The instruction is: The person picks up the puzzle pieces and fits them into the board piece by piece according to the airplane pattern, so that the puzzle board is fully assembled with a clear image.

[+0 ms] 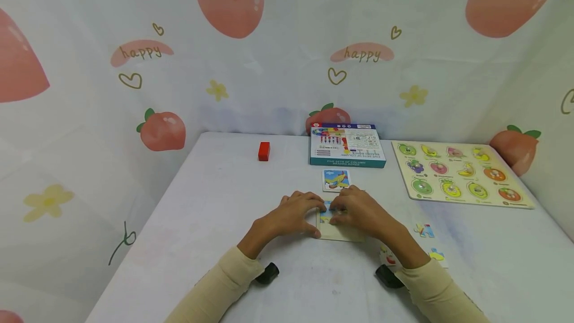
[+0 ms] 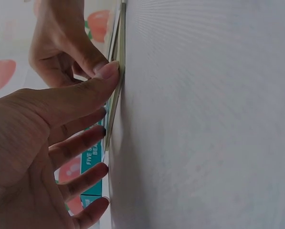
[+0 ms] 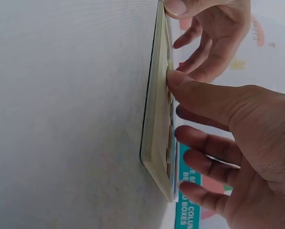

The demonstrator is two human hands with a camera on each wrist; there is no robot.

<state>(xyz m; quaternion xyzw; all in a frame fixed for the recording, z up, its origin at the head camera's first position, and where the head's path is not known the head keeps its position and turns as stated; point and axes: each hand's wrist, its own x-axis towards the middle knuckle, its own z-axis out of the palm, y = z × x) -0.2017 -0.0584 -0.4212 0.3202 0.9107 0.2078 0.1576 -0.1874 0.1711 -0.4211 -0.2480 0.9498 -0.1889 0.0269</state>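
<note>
Plainly, the puzzle board (image 1: pixel 341 234) lies just right of the left hand (image 1: pixel 297 212), thumb at its edge, fingers spread, and under the right hand (image 1: pixel 360 211), which reaches farther over it, fingers loosely parted; beyond both, a picture card (image 1: pixel 335 179).

A pale puzzle tray (image 1: pixel 342 234), holding colourful pieces (image 1: pixel 325 219), lies face up on white cloth (image 1: pixel 215 203).
</note>
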